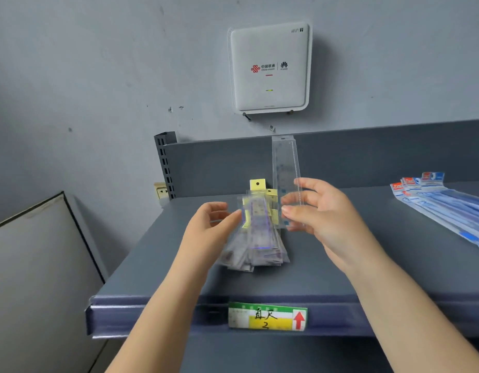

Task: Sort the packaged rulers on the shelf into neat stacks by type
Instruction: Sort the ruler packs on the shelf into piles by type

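Right hand (319,211) fingers pinching upright clear ruler (285,168), left hand (214,222) fingers gripping yellow-tagged ruler bundle (260,227)

The flat metal shelf (340,278) is slate grey. The fanned bundle of clear-sleeved rulers (256,238) shows yellow header cards and purple print. The upright transparent ruler sleeve (285,168) carries faint blue marks. The long packets at the right (445,205) are blue and white with red tops. The shelf-edge label (268,316) is green, white and yellow, with a red arrow.
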The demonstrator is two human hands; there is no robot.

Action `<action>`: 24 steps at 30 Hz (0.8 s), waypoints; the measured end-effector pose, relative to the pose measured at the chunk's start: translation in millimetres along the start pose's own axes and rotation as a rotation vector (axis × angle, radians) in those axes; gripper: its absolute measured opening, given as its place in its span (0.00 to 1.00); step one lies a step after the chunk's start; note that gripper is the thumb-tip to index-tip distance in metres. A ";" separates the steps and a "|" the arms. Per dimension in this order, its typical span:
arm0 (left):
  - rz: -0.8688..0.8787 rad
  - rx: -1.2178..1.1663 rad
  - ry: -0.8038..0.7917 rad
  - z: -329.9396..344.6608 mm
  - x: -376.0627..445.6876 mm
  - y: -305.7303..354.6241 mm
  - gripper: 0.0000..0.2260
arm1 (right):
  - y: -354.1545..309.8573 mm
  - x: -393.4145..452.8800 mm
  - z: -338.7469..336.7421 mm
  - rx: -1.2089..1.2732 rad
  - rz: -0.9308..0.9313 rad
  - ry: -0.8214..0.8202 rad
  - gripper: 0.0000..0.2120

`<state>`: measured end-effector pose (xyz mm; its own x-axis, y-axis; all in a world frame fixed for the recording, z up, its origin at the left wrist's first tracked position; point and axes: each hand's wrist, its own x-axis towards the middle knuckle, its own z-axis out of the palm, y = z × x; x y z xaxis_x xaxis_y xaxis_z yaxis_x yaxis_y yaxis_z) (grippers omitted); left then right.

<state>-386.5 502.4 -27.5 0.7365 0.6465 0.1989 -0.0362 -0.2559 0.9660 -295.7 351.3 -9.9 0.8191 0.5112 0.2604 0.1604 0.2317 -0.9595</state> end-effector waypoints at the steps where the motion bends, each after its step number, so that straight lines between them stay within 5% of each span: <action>1: 0.006 0.026 -0.027 -8.3 1.6 -3.0 0.09 | 0.2 2.4 5.1 -0.038 -0.005 0.013 0.26; 5: 0.056 0.116 -0.096 -24.2 8.5 -9.8 0.02 | 4.0 17.1 17.9 -0.480 0.064 0.030 0.35; 8: 0.140 0.201 -0.106 -21.2 7.8 -6.6 0.04 | 5.5 14.8 12.0 -0.825 0.019 0.072 0.27; 12: 0.340 0.450 -0.128 -0.1 3.8 5.0 0.06 | -4.0 -1.7 -15.5 -0.974 -0.063 0.121 0.13; 24: 0.721 0.881 -0.239 174.0 -47.3 68.6 0.17 | -63.9 -69.6 -173.5 -1.423 -0.094 0.276 0.09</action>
<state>-306.3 329.2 0.7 0.8486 0.0198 0.5287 -0.0853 -0.9811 0.1736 -267.3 157.4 14.5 0.8265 0.3298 0.4561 0.4838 -0.8304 -0.2763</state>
